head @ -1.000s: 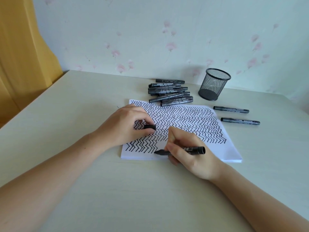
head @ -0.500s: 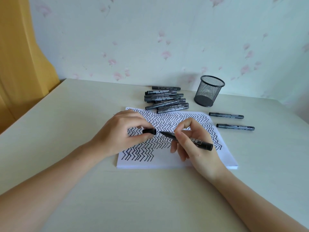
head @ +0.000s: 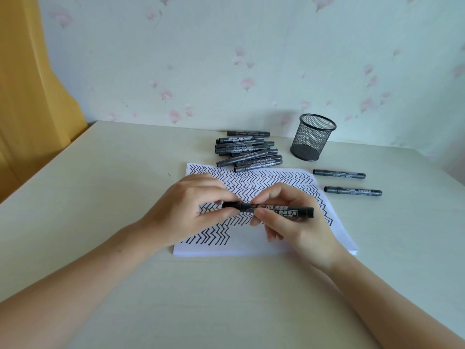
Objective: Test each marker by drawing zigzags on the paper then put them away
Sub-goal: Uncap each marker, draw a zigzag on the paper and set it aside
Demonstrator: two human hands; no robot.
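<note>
Above the paper point(head: 264, 238), both hands held one black marker point(head: 276, 210) level. The left hand point(head: 191, 212) pinched its cap point(head: 231, 205), seated on the marker's end, between thumb and fingers; that grip was clenched on the cap. The right hand point(head: 297, 222) grasped the barrel with curled fingers. The paper, covered in zigzag rows, lay on the counter point(head: 100, 197). Beyond the paper's far edge sat a pile of markers point(head: 247, 152); just right of that pile stood a mesh cup point(head: 312, 137). Two single markers point(head: 352, 183) lay right of the paper.
</note>
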